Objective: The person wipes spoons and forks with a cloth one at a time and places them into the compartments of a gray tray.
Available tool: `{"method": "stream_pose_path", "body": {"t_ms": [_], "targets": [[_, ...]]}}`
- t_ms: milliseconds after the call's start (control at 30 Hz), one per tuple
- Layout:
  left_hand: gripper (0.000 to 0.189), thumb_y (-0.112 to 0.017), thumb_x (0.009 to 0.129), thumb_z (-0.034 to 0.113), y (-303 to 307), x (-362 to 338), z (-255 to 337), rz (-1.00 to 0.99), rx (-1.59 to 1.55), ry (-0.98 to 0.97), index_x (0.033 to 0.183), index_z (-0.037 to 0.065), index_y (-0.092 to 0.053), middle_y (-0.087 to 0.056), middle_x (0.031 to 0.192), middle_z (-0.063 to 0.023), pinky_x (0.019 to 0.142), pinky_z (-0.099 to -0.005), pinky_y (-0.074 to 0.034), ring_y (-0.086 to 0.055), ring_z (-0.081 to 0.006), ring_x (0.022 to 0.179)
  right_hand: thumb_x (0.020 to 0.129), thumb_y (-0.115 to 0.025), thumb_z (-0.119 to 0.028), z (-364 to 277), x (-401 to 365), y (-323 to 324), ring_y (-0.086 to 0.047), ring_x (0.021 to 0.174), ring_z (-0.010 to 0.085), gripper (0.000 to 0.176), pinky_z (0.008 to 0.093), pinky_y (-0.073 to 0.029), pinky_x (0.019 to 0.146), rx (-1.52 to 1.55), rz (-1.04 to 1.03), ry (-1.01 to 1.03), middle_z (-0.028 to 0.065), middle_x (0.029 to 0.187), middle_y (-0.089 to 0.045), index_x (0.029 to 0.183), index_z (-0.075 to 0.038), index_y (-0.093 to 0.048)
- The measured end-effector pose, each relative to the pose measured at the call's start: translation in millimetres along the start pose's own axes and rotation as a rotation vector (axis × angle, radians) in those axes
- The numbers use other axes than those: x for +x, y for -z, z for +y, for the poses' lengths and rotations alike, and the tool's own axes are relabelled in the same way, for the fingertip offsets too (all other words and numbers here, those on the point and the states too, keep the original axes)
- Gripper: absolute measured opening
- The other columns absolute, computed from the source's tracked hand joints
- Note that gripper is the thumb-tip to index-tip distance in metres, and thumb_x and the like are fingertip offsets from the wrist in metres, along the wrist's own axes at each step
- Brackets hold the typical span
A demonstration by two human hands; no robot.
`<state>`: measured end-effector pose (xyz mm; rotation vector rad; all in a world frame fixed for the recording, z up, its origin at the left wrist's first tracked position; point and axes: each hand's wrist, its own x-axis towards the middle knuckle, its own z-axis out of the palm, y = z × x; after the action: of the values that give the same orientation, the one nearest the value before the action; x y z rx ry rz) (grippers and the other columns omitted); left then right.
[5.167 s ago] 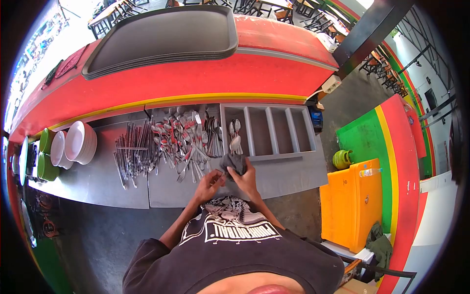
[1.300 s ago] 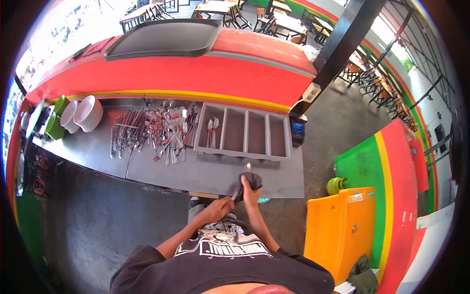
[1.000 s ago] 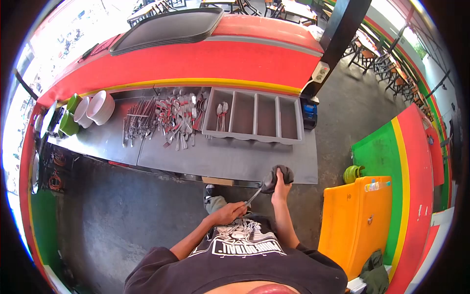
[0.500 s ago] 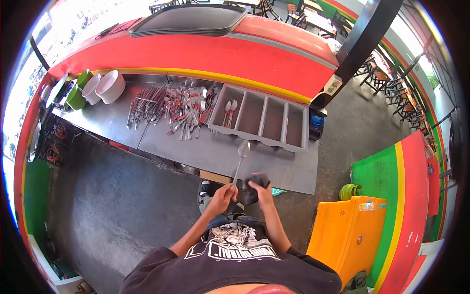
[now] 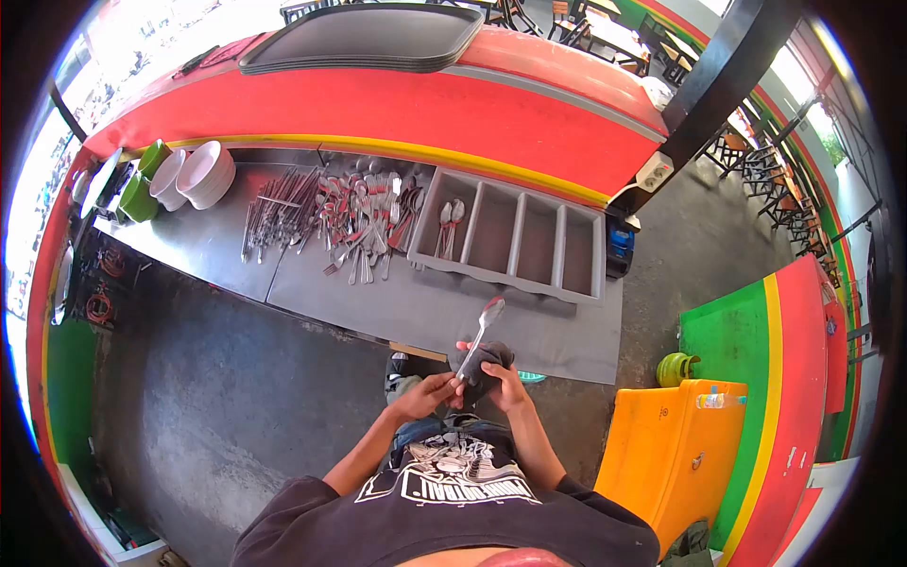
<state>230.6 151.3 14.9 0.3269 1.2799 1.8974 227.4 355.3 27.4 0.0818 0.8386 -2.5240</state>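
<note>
My left hand pinches the handle end of a metal spoon, its bowl pointing up and away from me. A dark cloth is bunched in my right hand, lying against the spoon's handle. Beyond them on the steel counter stands a grey cutlery tray with four long compartments; a few spoons lie in its leftmost one. Left of the tray is a loose heap of spoons and forks, and beside it a pile of thin-handled cutlery.
Stacked white bowls and green bowls stand at the counter's left end. Black trays rest on the red ledge. An orange cabinet is at my right, near a green gas cylinder.
My right hand has brought the cloth onto the spoon's handle. The spoon has shifted slightly lower and to the right, and my hands are closer together.
</note>
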Motion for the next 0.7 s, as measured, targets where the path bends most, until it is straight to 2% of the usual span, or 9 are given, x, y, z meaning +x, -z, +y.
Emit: {"method": "stream_pose_path", "body": {"t_ms": [100, 200, 300, 367, 433, 500, 533, 633, 700], "targets": [[0.022, -0.042, 0.105, 0.029, 13, 5, 7, -0.126, -0.425, -0.008, 0.094, 0.011, -0.049, -0.045, 0.079, 0.0021, 0.081, -0.0290, -0.040, -0.046, -0.0122, 0.080, 0.088, -0.063, -0.015, 5, 17, 0, -0.067, 0.092, 0.0336, 0.044, 0.0452, -0.057, 0.079, 0.131, -0.009, 0.010, 0.0216, 0.132, -0.053, 0.129, -0.006, -0.050], [0.020, -0.044, 0.103, 0.030, 36, 13, 11, -0.211, -0.635, -0.005, 0.093, 0.013, -0.048, -0.043, 0.078, 0.0024, 0.081, -0.0301, -0.039, -0.045, -0.0143, 0.080, 0.091, -0.061, -0.016, 13, 40, -1, -0.064, 0.101, 0.0324, 0.038, 0.0450, -0.057, 0.079, 0.211, 0.063, 0.020, 0.0215, 0.132, -0.053, 0.127, -0.011, -0.052], [0.018, -0.051, 0.099, 0.033, 57, 17, 31, -0.138, -0.666, 0.073, 0.089, 0.018, -0.047, -0.042, 0.072, 0.0041, 0.076, -0.0271, -0.037, -0.049, -0.0148, 0.082, 0.091, -0.061, -0.017, 22, 74, -2, -0.064, 0.102, 0.0309, 0.034, 0.0450, -0.057, 0.077, 0.178, 0.161, 0.063, 0.0206, 0.127, -0.057, 0.124, -0.012, -0.053], [0.020, -0.048, 0.101, 0.032, 77, 23, 42, -0.112, -0.628, 0.102, 0.092, 0.014, -0.050, -0.047, 0.078, 0.0021, 0.079, -0.0288, -0.040, -0.051, -0.0153, 0.084, 0.091, -0.062, -0.018, 24, 94, -5, -0.066, 0.095, 0.0299, 0.034, 0.0442, -0.058, 0.073, 0.152, 0.220, 0.070, 0.0203, 0.123, -0.059, 0.122, -0.010, -0.054], [0.024, -0.045, 0.103, 0.032, 98, 28, 56, -0.086, -0.592, 0.127, 0.095, 0.011, -0.053, -0.052, 0.084, 0.0000, 0.082, -0.0306, -0.043, -0.053, -0.0159, 0.086, 0.088, -0.065, -0.021, 11, 117, -21, -0.066, 0.072, 0.0262, 0.029, 0.0410, -0.056, 0.061, 0.108, 0.246, -0.062, 0.0163, 0.096, -0.066, 0.112, -0.005, -0.059], [0.030, -0.046, 0.103, 0.035, 120, 37, 72, 0.010, -0.447, 0.163, 0.105, 0.007, -0.057, -0.058, 0.091, -0.0019, 0.081, -0.0291, -0.047, -0.058, -0.0145, 0.086, 0.088, -0.063, -0.022, 10, 143, -35, -0.063, 0.054, 0.0249, 0.028, 0.0390, -0.053, 0.046, -0.101, 0.389, -0.060, 0.0120, 0.073, -0.065, 0.107, -0.002, -0.060], [0.032, -0.047, 0.102, 0.036, 132, 42, 80, 0.038, -0.367, 0.164, 0.108, 0.006, -0.058, -0.059, 0.092, -0.0019, 0.080, -0.0287, -0.048, -0.059, -0.0140, 0.085, 0.085, -0.067, -0.018, 13, 159, -42, -0.058, 0.050, 0.0179, 0.019, 0.0342, -0.049, 0.045, -0.166, 0.471, 0.036, 0.0074, 0.070, -0.063, 0.096, -0.004, -0.063], [0.031, -0.048, 0.102, 0.030, 156, 57, 102, 0.144, -0.122, 0.207, 0.107, 0.001, -0.059, -0.061, 0.087, -0.0038, 0.072, -0.0274, -0.050, -0.062, -0.0136, 0.074, 0.081, -0.071, -0.015, 23, 198, -47, -0.057, 0.054, 0.0151, 0.017, 0.0309, -0.047, 0.048, -0.345, 0.787, 0.251, 0.0034, 0.067, -0.061, 0.092, -0.005, -0.064], [0.029, -0.048, 0.102, 0.025, 175, 66, 108, 0.137, 0.129, 0.160, 0.105, -0.001, -0.060, -0.063, 0.082, -0.0054, 0.068, -0.0272, -0.051, -0.062, -0.0140, 0.071, 0.080, -0.075, -0.016, 23, 204, -41, -0.060, 0.067, 0.0129, 0.019, 0.0301, -0.049, 0.061, -0.397, 0.780, 0.198, 0.0018, 0.078, -0.064, 0.092, -0.004, -0.066]]}}
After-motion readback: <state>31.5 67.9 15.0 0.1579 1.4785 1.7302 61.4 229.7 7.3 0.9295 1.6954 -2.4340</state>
